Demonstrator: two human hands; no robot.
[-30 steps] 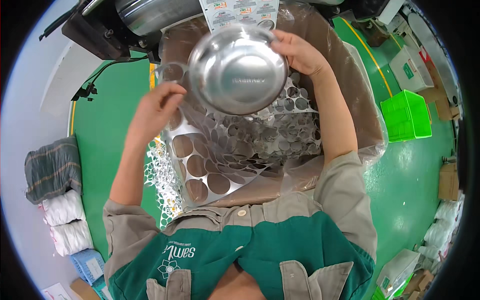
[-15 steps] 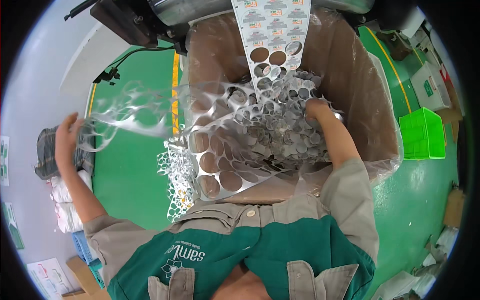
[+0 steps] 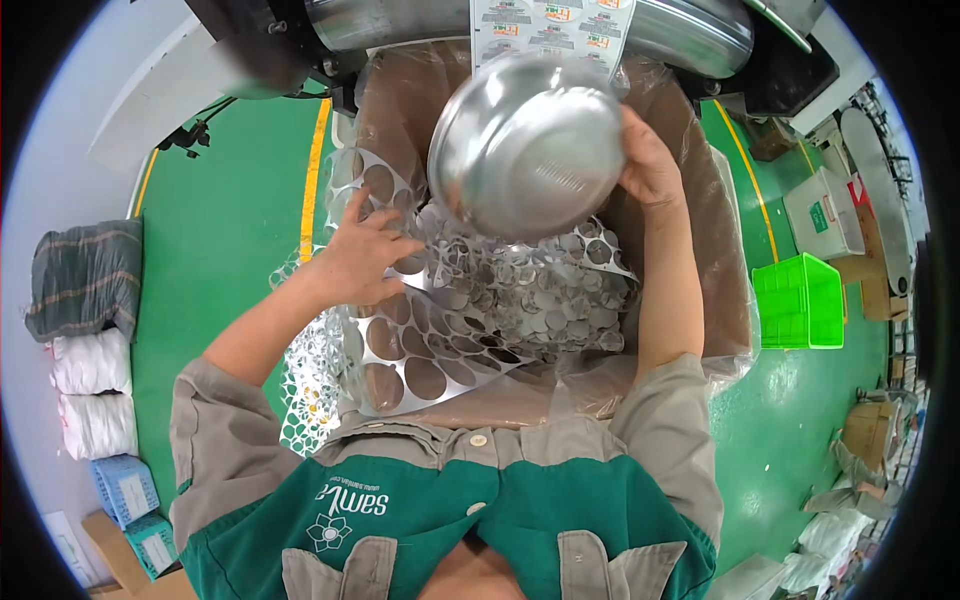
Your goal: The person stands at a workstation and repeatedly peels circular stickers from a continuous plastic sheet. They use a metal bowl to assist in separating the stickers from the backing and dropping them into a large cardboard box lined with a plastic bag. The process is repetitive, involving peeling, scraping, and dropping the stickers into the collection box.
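My right hand (image 3: 652, 165) grips the rim of a shiny round metal bowl (image 3: 530, 150), tilted and raised over a large box (image 3: 720, 290) lined with clear plastic. My left hand (image 3: 368, 250) is at the box's left side, fingers spread, over a silvery sheet punched with round holes (image 3: 405, 370); whether it touches the sheet I cannot tell. Inside the box lies a heap of small silvery discs (image 3: 540, 300). From a roller above hangs a printed strip (image 3: 550, 35), its lower part hidden behind the bowl.
A metal roller (image 3: 690, 35) and black machine parts cross the top. More punched scrap (image 3: 305, 390) hangs outside the box at left. A green crate (image 3: 800, 300) stands on the green floor at right; at far left are a dark bundle (image 3: 85, 275) and white bags (image 3: 95, 390).
My right hand has come up out of the box with the metal bowl. My left hand has moved in from the far left, and the stretched punched scrap has left it.
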